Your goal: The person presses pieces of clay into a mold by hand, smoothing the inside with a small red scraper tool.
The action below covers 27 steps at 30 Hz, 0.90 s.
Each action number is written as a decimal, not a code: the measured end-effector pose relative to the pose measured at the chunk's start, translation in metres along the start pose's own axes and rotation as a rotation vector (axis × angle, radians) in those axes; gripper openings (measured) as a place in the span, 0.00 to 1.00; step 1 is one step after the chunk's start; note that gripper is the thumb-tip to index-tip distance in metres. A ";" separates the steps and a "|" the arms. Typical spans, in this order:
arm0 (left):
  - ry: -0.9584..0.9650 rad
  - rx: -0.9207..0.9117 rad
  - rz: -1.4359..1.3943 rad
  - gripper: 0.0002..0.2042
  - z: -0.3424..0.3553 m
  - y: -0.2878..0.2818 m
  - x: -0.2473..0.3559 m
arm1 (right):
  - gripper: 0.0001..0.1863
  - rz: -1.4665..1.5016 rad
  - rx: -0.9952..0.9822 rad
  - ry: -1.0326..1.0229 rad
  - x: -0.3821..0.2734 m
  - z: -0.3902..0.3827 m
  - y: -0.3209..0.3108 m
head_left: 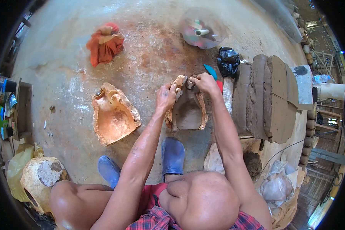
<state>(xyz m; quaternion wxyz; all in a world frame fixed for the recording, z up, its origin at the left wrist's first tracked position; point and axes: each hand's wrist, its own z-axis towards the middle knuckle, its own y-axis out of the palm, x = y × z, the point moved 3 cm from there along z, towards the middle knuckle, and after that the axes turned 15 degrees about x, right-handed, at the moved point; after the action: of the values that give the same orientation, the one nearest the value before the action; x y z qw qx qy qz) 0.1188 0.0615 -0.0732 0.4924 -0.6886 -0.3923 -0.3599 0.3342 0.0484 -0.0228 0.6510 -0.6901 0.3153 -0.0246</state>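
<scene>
My left hand (pixel 166 96) grips the upper left rim of a tan plaster mould (pixel 202 119), whose hollow is lined with grey-brown clay (pixel 186 115). At the mould's narrow top end, my right hand (pixel 204 83) pinches at a small dark lump of clay (pixel 190 85), its fingertips partly hidden. To the left lies another mould piece (pixel 117 124), hollow side up, stained orange-brown.
Stacked clay slabs (pixel 266 99) stand at right, beside a black bag (pixel 228 61), a teal tool (pixel 209 73) and a pale block (pixel 301 88). Ahead are a red cloth (pixel 101 51) and plastic tub (pixel 201 34); at lower left, a pale rounded mould (pixel 42 178).
</scene>
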 end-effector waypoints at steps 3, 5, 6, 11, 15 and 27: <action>-0.021 0.007 0.023 0.19 -0.001 -0.004 0.001 | 0.29 -0.078 -0.168 0.204 0.011 0.011 0.008; -0.006 0.006 0.065 0.19 0.001 -0.007 -0.001 | 0.30 -0.021 -0.148 0.246 0.020 0.012 0.022; 0.004 0.017 0.055 0.20 0.000 -0.007 -0.001 | 0.30 -0.005 -0.125 0.234 0.022 0.011 0.025; 0.008 0.057 -0.089 0.20 -0.002 -0.009 0.000 | 0.31 0.146 -0.175 0.169 0.023 0.007 0.019; 0.037 0.047 -0.035 0.20 0.000 -0.007 0.002 | 0.30 0.099 -0.071 -0.154 0.011 0.008 -0.003; 0.007 -0.005 -0.047 0.20 0.002 -0.008 -0.001 | 0.20 -0.285 -0.370 -0.346 -0.026 0.042 0.002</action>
<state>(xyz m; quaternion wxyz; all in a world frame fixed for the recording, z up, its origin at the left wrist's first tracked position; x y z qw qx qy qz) 0.1110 0.0649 -0.0717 0.4835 -0.6791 -0.4056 -0.3750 0.3309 0.0974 -0.0215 0.5481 -0.8284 0.0987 0.0601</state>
